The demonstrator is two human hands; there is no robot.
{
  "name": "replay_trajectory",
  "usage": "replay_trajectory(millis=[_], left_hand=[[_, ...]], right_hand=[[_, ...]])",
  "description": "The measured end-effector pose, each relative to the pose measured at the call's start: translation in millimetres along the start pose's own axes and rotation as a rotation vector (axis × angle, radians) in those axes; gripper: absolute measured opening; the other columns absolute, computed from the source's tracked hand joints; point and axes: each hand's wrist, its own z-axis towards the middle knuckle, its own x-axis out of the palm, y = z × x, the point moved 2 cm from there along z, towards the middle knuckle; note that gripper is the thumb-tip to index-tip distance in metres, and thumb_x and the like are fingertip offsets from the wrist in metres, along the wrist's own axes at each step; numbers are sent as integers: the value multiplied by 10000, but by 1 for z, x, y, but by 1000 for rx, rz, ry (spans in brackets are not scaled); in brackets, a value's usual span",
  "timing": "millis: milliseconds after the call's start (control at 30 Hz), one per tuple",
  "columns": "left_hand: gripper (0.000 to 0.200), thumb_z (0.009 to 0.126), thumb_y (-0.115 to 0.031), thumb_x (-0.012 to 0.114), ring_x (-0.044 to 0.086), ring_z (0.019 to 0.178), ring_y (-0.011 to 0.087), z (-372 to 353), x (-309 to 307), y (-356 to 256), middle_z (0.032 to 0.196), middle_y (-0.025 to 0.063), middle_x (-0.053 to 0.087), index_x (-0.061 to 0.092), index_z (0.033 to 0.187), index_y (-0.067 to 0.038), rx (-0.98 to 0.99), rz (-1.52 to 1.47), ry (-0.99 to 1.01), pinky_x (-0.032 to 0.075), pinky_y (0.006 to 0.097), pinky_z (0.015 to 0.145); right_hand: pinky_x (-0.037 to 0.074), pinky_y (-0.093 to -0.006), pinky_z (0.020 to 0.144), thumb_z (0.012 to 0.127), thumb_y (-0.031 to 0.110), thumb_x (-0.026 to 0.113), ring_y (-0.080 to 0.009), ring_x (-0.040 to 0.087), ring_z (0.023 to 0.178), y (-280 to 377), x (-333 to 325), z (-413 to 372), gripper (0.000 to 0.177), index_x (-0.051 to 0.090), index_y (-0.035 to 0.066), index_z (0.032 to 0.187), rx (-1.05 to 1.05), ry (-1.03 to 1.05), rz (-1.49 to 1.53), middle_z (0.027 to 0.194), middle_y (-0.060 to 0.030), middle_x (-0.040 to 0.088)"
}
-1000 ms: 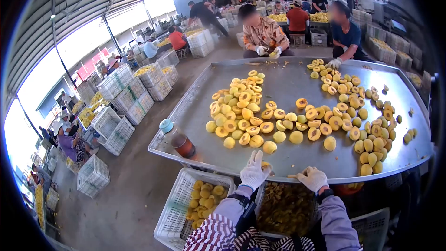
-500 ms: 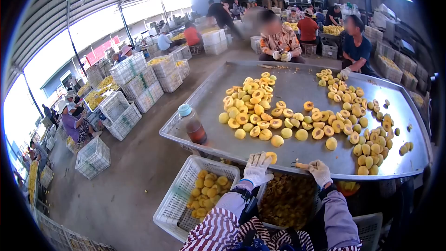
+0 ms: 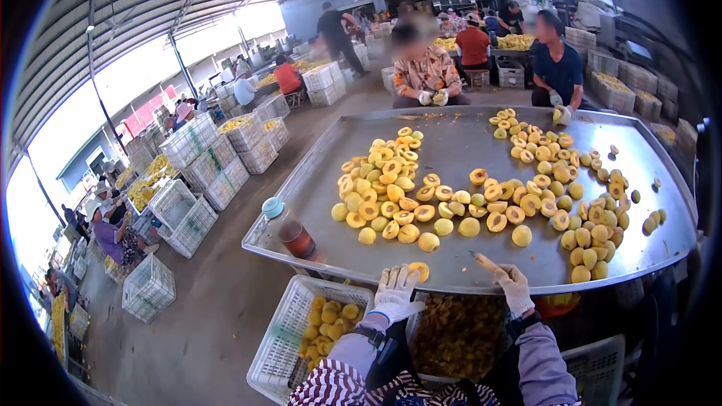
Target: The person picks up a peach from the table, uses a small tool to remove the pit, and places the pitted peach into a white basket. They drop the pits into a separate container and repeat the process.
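My left hand [image 3: 397, 295], in a white knit glove, rests at the near rim of the metal tray table [image 3: 451, 277], fingers stretched out and thumb apart. Right at its fingertips lies a halved yellow stone fruit [image 3: 420, 271], cut face up. My right hand [image 3: 514, 289], also gloved, is closed around a small wooden-handled tool [image 3: 487, 262] pointing up and left over the tray. Beyond both hands spreads a heap of yellow fruit halves [image 3: 392, 180], many showing brown pit hollows. More fruit [image 3: 598, 237] is piled on the right side.
A bottle of dark liquid [image 3: 292, 233] stands at the tray's left corner. Below the rim are a white crate [image 3: 274, 357] with fruit and a bin of brown scraps [image 3: 459, 334]. Two people [image 3: 429, 71] [image 3: 558, 68] sit across the tray. Stacked crates [image 3: 218, 154] stand left.
The camera view has shifted, so the tray sits lower and farther left in it. Both hands keep their places at the rim. Across the tray, the right-hand person's hands have come together around a fruit.
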Motion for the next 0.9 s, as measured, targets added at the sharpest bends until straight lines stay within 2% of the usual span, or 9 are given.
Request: replay_trajectory(millis=[67,200,333,467,500,667,733,833,900], left_hand=[[920,724,-494,756,293,1412,370,1,-5,-2,1485,192,360,365,1467,-118,22,-12,-1,170,542,1186],[882,703,-484,779,331,1373,360,5,-16,-8,1420,181,409,416,1416,-113,19,-14,-17,200,533,1169],[794,695,-452,790,438,1267,353,6,-22,-7,1314,167,490,481,1332,-92,82,-39,-137,298,531,1105],[791,698,-480,781,519,1184,342,13,-21,1,1257,168,541,495,1317,-78,120,-66,-127,363,491,1062],[828,711,-515,767,523,1193,340,17,-16,6,1294,175,536,480,1351,-74,107,-74,-44,367,483,1062],[823,866,-610,617,550,1235,389,66,-24,4,1536,178,384,410,1461,-80,-128,-349,418,439,402,1049],[709,888,-580,621,547,1250,376,86,12,29,1514,171,419,506,1404,-107,61,-539,423,443,387,1051],[594,899,-500,630,535,1265,344,129,-22,44,1487,168,451,569,1343,-111,-132,-553,353,445,385,1041],[634,836,-539,681,350,1411,379,158,12,82,1499,171,437,588,1329,-151,-187,-273,22,326,456,1136]], right_hand=[[521,-287,681,984,188,615,-150,635,721,2,-19,-8,177,635,20,1038,92,-27,442,796,-8,626],[538,-292,670,990,177,596,-142,634,703,47,-4,-40,184,593,24,1092,365,123,319,801,-27,631],[531,-285,684,973,157,606,-137,633,711,45,-3,-22,151,584,28,1048,265,-62,198,806,-25,623],[504,-303,653,924,237,662,-147,635,704,32,-17,8,228,596,31,998,67,-270,-451,760,-35,629],[509,-391,675,891,321,660,-259,668,722,20,-21,14,298,607,47,995,59,-300,-635,768,-108,659],[491,-521,713,890,384,599,-431,640,814,3,-7,22,312,616,85,977,160,-298,-974,862,-194,673],[491,-518,703,889,385,604,-428,642,792,5,-3,26,310,611,83,956,137,-304,-1007,834,-185,669],[502,-492,665,879,385,625,-400,647,742,8,2,27,292,618,94,908,83,-331,-1113,789,-152,663],[508,-470,634,871,369,644,-373,648,706,13,7,25,269,625,100,876,45,-359,-1159,769,-140,660]])
